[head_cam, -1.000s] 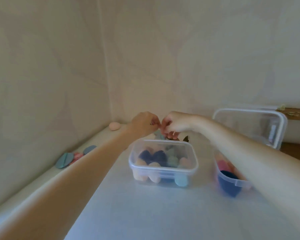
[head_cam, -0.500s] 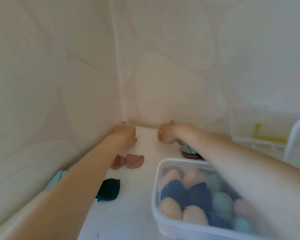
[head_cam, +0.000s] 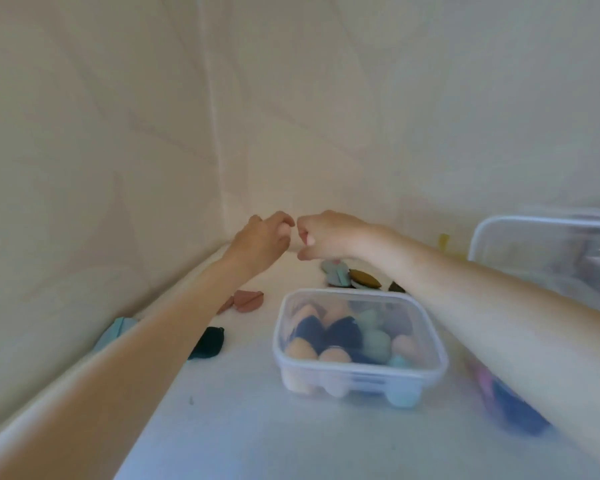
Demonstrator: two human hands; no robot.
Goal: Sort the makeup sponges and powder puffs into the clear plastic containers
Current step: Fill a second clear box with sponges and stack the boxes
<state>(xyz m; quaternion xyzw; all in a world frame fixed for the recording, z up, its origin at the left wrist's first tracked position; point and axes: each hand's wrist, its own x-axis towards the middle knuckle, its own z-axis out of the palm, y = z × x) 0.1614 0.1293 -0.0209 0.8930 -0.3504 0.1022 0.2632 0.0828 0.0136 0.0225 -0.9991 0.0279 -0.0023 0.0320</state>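
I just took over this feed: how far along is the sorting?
Done: the clear container holds many sponges. In hand: left hand and right hand meet, fingers curled, at the far corner; what they hold is unclear. Left: brown puffs, dark green puff, and a pile behind the container.

A white table point(head_cam: 243, 427) meets cream walls point(head_cam: 84, 150), with a yellow item point(head_cam: 444, 241) at the back.

Both arms reached forward, hands meeting.
The left hand point(head_cam: 264, 240) and right hand point(head_cam: 323, 235) were raised, fingers curled, knuckles nearly touching.
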